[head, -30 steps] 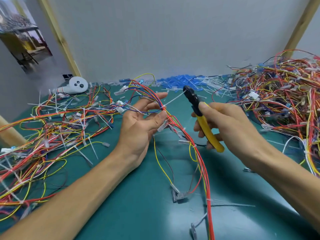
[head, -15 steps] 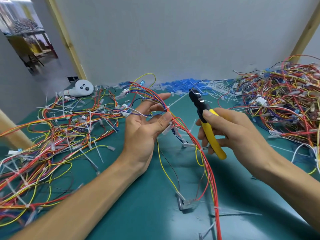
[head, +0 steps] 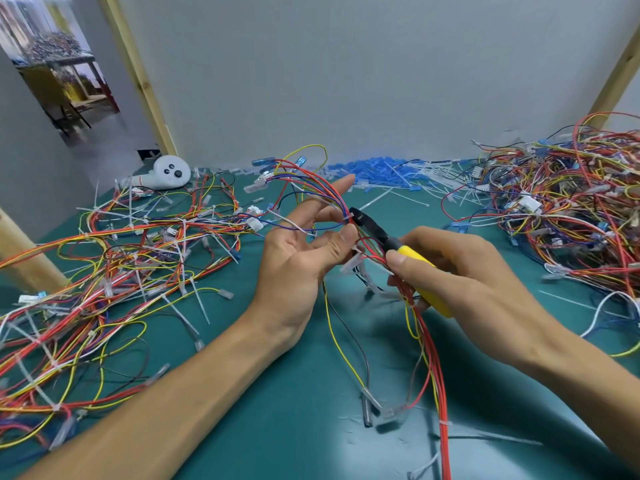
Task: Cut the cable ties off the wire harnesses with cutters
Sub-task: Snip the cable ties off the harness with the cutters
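Nearest you, the tail of the wire harness [head: 429,358] trails loose over the green mat [head: 242,427], so its weight rests on the table instead of on your fingers. Higher up, your right hand [head: 485,278] grips the yellow-handled cutters [head: 414,255] low on the handle, dark nose laid against the bundle. Whether the blades are on a cable tie there is too small to tell. Your left hand [head: 298,258] lies palm up and pinches the harness between thumb and curled fingers, right beside the cutter nose, apparently to steady the wires at the cut. The index finger stays straight. Beyond, one harness pile [head: 104,258] sprawls to your left and a denser heap [head: 571,209] to your right, with blue pieces [head: 377,171] by the wall.
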`<state>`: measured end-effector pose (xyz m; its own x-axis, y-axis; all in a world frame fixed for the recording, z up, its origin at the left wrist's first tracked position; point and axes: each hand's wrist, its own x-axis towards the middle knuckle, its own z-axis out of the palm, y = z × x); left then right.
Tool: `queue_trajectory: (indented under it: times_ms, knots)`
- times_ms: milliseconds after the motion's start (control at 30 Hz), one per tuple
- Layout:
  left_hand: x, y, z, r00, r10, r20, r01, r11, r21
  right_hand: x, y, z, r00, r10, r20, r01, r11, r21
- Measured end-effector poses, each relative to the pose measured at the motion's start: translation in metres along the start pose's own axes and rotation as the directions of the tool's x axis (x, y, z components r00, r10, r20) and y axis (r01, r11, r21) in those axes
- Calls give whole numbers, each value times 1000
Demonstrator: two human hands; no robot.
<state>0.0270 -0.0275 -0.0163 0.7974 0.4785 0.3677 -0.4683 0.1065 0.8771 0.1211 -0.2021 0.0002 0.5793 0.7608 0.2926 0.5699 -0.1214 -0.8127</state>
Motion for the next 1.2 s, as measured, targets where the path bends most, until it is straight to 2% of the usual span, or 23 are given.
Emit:
queue_trajectory:
  times_ms: [267,467,633,867,1033,1200]
  knots:
    - [-1,1,2,999,-40,36,39,999,34,-2,-9,-3,997,50,57,-60,983,175]
    - [0,6,-4,982,-186,27,188,966,-175,1,-8,-4,988,119,103,-143,949,281]
    - [0,9,-4,990,-139,15,140,985,-100,1,-7,-6,994,80,67,-95,961,260]
    - [-4,7,2,993,-116,-1,116,992,-53,-2,-8,-8,1000,-13,27,12,999,49]
    - [-2,10,1,988,-144,-51,138,985,-103,-1,-7,-8,992,67,110,-87,979,187]
    - [-1,11,1,989,-114,-89,99,984,-150,1,-4,-10,961,136,240,-222,899,378]
